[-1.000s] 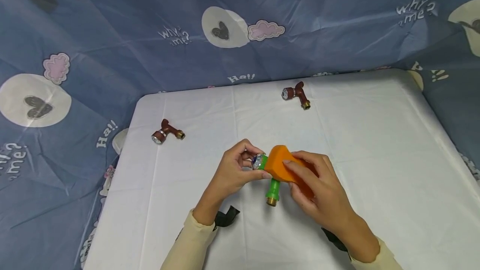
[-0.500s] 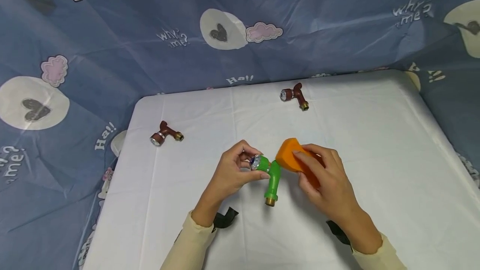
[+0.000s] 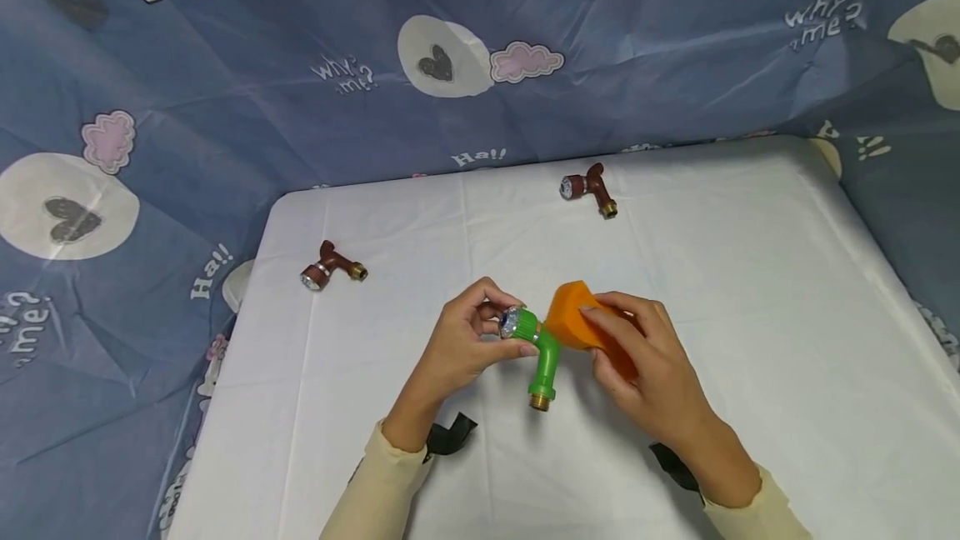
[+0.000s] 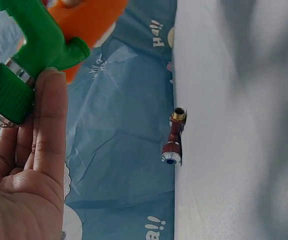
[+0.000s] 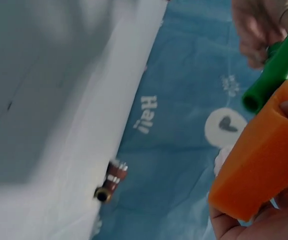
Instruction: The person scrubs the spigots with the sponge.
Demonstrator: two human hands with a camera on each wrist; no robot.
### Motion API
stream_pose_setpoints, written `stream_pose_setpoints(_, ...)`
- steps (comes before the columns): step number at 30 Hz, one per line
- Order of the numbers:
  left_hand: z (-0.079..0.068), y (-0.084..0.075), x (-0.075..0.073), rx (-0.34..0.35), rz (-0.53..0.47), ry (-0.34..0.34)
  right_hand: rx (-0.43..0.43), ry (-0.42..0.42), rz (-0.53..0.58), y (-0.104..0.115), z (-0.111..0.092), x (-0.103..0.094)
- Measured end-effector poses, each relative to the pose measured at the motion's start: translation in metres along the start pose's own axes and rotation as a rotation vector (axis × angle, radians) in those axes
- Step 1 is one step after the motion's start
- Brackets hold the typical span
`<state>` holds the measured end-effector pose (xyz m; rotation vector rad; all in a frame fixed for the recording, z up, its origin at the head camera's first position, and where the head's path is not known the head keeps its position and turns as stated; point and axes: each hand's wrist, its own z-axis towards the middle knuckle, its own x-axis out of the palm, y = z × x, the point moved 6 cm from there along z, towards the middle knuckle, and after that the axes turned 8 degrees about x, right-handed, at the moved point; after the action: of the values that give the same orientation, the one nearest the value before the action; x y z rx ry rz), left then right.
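Observation:
A green water tap (image 3: 549, 357) with a brass threaded end hangs above the table in the head view. My left hand (image 3: 468, 344) pinches it by the ribbed knob between thumb and fingers. In the left wrist view the fingers (image 4: 51, 110) lie along the knob of the green tap (image 4: 43, 42). My right hand (image 3: 660, 365) grips an orange sponge (image 3: 572, 315) between thumb and fingers, its left end right at the tap's bend. From the right wrist, the sponge (image 5: 261, 160) appears below the tap's green body (image 5: 274, 75), overlapping it slightly.
Two brown taps with brass ends lie on the white-covered table (image 3: 390, 407): one at the left (image 3: 330, 265), one near the back edge (image 3: 592, 190). A blue printed cloth (image 3: 637, 48) rises behind the table. Black straps (image 3: 450, 434) hang at both wrists.
The sponge covered the tap's bend at first, then pulled off to the right and up. Now it has come slightly back left against the tap. The left hand keeps its hold, nearly still.

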<state>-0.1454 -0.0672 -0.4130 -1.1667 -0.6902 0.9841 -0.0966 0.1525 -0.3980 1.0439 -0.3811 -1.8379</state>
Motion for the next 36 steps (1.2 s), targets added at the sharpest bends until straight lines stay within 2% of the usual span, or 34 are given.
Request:
stream_pose_setpoints(8, 0.005, 0.002, 0.000, -0.026, -0.010, -0.026, 0.074, -0.047, -0.075, -0.025, -0.002, -0.017)
stream_pose_setpoints(11, 0.008, 0.011, -0.004, -0.096, 0.011, -0.080, 0.104, -0.068, -0.068, -0.031, -0.005, -0.024)
stream_pose_setpoints(15, 0.018, 0.022, -0.015, -0.188, 0.048, -0.185, 0.126, -0.073, -0.051, -0.035, -0.010, -0.028)
stream_pose_setpoints(21, 0.047, 0.037, -0.035, -0.208, 0.158, -0.296, 0.126, -0.074, -0.046, -0.035, -0.015, -0.029)
stream_pose_setpoints(27, 0.078, 0.064, -0.061, -0.250, 0.270, -0.420, 0.148, -0.055, -0.054, -0.034, -0.015, -0.032)
stream_pose_setpoints(31, 0.099, 0.084, -0.075, -0.273, 0.347, -0.460, 0.158, -0.041, -0.053, -0.034, -0.016, -0.034)
stream_pose_setpoints(36, 0.120, 0.108, -0.084, -0.247, 0.394, -0.495, 0.155, -0.048, -0.053, -0.032, -0.019, -0.037)
